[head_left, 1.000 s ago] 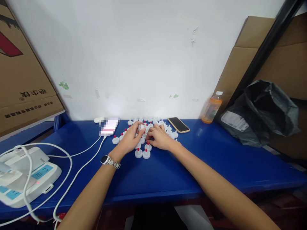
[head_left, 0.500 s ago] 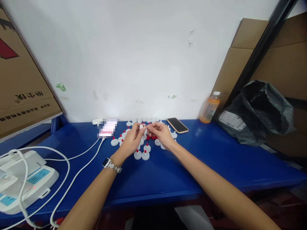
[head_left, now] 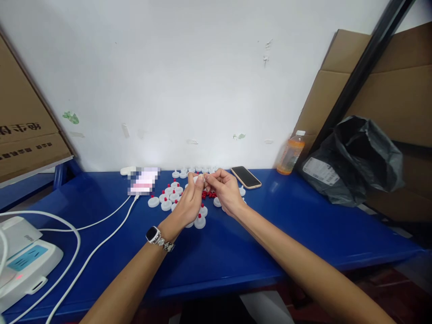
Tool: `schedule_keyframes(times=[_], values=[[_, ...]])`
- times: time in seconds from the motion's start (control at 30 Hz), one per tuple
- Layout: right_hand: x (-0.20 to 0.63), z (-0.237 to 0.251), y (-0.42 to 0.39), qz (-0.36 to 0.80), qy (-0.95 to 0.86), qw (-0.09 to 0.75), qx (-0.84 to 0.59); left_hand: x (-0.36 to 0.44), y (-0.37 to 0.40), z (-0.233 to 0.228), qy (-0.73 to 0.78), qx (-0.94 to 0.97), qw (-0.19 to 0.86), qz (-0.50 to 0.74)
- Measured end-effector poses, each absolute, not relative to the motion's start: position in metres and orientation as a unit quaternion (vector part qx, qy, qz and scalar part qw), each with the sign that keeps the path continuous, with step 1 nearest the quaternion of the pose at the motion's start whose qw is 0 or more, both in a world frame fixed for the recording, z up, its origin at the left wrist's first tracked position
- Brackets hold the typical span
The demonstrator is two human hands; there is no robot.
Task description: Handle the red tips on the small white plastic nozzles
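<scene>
A: Surface?

B: Blue bench top (head_left: 236,252) against a white wall (head_left: 189,81). Landmark: the dark phone (head_left: 246,177), lying flat near the wall. Right of the phone, an orange drink bottle (head_left: 290,154) stands upright; further right, a crumpled black plastic bag (head_left: 357,157) in front of leaning cardboard sheets (head_left: 388,90). Left of the phone, a second, blurred-out device (head_left: 143,181) with a white cable (head_left: 101,243) running off toward a white power strip (head_left: 23,261) at the far left edge. More cardboard (head_left: 23,135) above that.

A: Work pieces?

B: White round caps (head_left: 168,198), flat discs with a short centre stem, many tipped in red. Scattered flat on the bench just left of the phone, some in a row along the wall. A small heap of loose red tips (head_left: 208,194) lies among them, left of the phone and near it.

A: Hands?

B: Both raised just above the scatter, left of the phone, fingertips meeting. Left hand (head_left: 189,202), watch on the wrist, pinches one white cap (head_left: 196,179) between thumb and fingers, closed on it. Right hand (head_left: 227,191) has thumb and forefinger pressed together at that cap; what it holds is too small to tell.
</scene>
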State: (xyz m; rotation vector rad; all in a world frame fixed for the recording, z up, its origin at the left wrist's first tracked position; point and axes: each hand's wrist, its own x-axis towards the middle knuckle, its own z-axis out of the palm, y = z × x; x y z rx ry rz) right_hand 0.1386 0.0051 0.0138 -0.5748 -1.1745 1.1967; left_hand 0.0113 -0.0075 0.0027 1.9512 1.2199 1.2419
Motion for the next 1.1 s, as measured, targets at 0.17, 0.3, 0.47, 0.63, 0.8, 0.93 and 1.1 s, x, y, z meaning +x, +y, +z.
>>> schedule_keyframes(times=[0.17, 0.3, 0.47, 0.63, 0.8, 0.93, 1.1], values=[[0.160, 0.026, 0.040, 0.391, -0.615, 0.609, -0.314, -0.002, 0.001, 0.003, 0.473, 0.714, 0.196, 0.477], [0.181, 0.016, 0.090, 0.242, -0.619, 0.582, -0.469, -0.009, 0.004, -0.004, 0.480, 0.726, 0.138, 0.473], [0.186, -0.003, 0.129, 0.113, -0.706, 0.424, -0.557, -0.003, 0.002, -0.007, 0.456, 0.767, 0.101, 0.441], [0.182, -0.001, 0.138, 0.066, -0.785, 0.299, -0.539, -0.001, 0.001, -0.007, 0.460, 0.771, 0.104, 0.429], [0.187, 0.007, 0.137, 0.056, -0.799, 0.258, -0.541, 0.000, 0.002, -0.008, 0.454, 0.778, 0.105, 0.422], [0.186, 0.009, 0.133, 0.069, -0.807, 0.247, -0.532, 0.001, 0.002, -0.010, 0.453, 0.781, 0.098, 0.419], [0.177, 0.005, 0.126, 0.101, -0.809, 0.251, -0.522, 0.000, 0.004, -0.012, 0.452, 0.784, 0.091, 0.416]])
